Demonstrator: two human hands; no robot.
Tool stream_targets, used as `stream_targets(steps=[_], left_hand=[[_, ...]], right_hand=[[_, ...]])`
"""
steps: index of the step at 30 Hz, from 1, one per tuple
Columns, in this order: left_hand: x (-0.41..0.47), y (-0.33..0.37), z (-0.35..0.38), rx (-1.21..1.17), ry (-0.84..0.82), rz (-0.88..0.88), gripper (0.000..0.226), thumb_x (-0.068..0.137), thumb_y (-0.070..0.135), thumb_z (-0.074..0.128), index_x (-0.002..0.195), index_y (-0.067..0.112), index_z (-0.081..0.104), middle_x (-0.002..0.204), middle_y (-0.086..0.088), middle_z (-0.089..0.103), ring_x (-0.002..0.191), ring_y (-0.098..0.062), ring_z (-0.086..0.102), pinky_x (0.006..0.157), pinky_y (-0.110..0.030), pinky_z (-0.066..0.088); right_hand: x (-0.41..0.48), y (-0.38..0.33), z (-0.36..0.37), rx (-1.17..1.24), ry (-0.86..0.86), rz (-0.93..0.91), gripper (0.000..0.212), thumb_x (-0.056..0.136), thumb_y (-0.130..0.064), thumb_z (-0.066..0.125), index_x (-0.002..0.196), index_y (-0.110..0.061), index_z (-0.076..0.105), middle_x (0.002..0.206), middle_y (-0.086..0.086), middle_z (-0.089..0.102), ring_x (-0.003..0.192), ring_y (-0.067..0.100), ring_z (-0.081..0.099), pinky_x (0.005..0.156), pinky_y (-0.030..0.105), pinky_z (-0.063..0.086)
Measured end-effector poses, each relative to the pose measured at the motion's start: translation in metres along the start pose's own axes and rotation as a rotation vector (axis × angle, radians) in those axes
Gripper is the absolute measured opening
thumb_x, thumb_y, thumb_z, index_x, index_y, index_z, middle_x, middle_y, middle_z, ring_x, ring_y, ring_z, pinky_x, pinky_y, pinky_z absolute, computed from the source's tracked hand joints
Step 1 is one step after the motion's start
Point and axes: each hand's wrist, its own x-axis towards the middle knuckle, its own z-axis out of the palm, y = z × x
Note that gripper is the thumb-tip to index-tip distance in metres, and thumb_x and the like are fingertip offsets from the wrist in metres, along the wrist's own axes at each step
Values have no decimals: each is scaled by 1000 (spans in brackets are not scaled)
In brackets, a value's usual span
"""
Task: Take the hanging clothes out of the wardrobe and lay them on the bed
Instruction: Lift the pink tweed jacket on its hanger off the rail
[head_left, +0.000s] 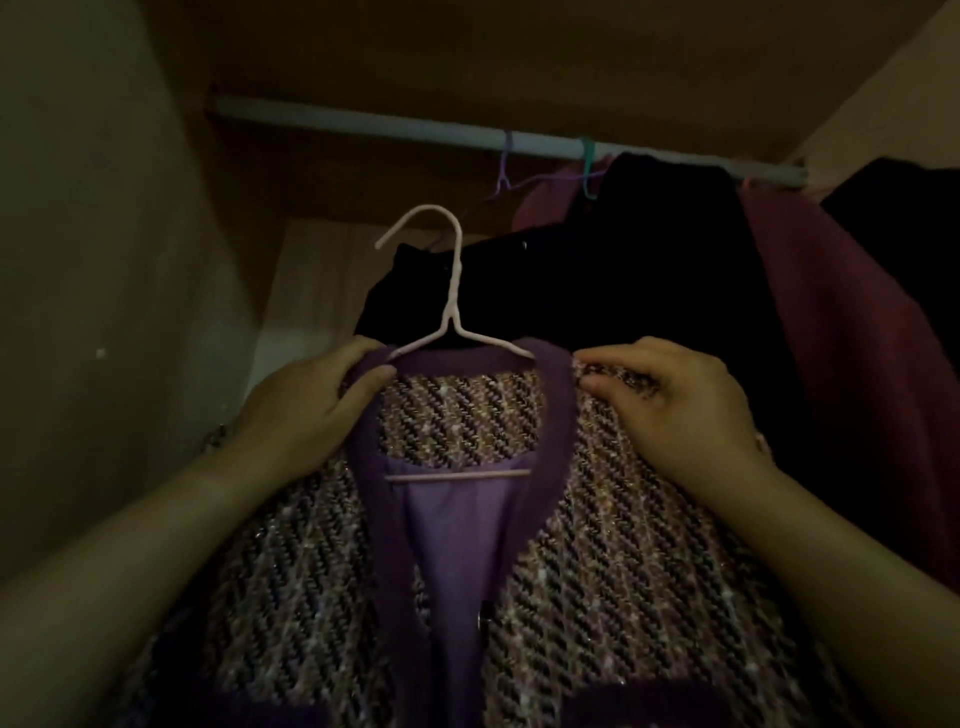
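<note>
Okay, head view: my left hand (311, 415) grips the jacket (597, 571) shoulder at 9 o'clock, and my right hand (680, 410) pinches the other at 3. The hanger (451, 306) hook is free below the rail (363, 120). Dark clothes (675, 249) hang at 1.

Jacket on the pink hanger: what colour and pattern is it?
The jacket is pink-and-black diagonal tweed with solid purple trim; the head view shows it.

No legible text, label, brand, number or sign appears anywhere (the view is dim and blurred).
</note>
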Motion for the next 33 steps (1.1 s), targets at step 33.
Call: stream_targets(steps=[33], left_hand=[[-233,315,-77,-775,-59,44,26,89,45,53,92,25,70,79,3,69,71,-25,65,56,-36,48]], right_hand=[[-266,-222,-316,-618,-81,438,28,86,-40,57,105,-24,70,84,-16,64,74,-5,57,65,17,46]])
